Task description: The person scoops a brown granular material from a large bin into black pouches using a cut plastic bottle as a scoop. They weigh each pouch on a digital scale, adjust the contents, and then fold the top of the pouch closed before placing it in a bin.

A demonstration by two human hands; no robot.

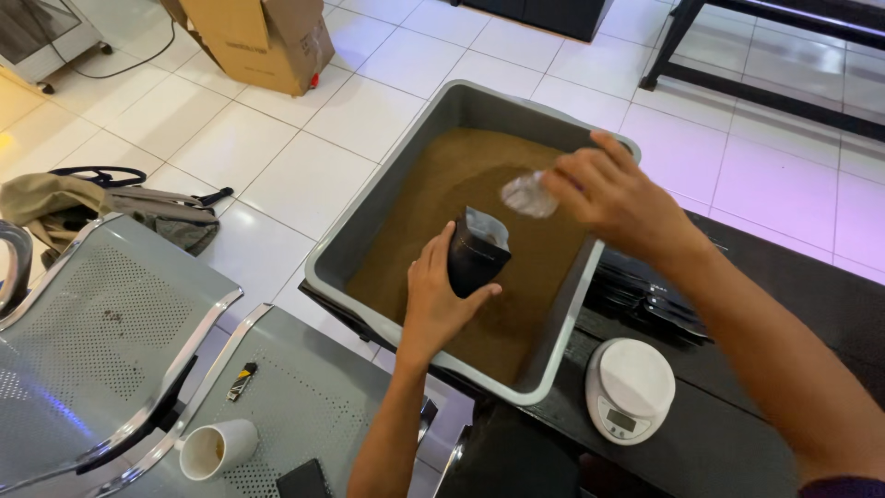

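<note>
**Pouch fill: scoop over opening**

L hand (433, 293) grips black pouch (476, 254) upright, inside grey tub (562, 346) over brown powder (461, 175). R hand (613, 194) fingers pinch clear scoop (527, 195) just above pouch mouth. Step judged: filling. Next calls for steady tip into opening; scale (630, 387) near.

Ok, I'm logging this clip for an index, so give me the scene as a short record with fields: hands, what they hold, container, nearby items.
left hand: left hand grips an upright black pouch, its top open
right hand: right hand holds a small clear scoop above the pouch
container: grey tub of brown powder
surface: black table
nearby: white kitchen scale; stack of black pouches; white cup on a metal seat
floor: cardboard box
</note>
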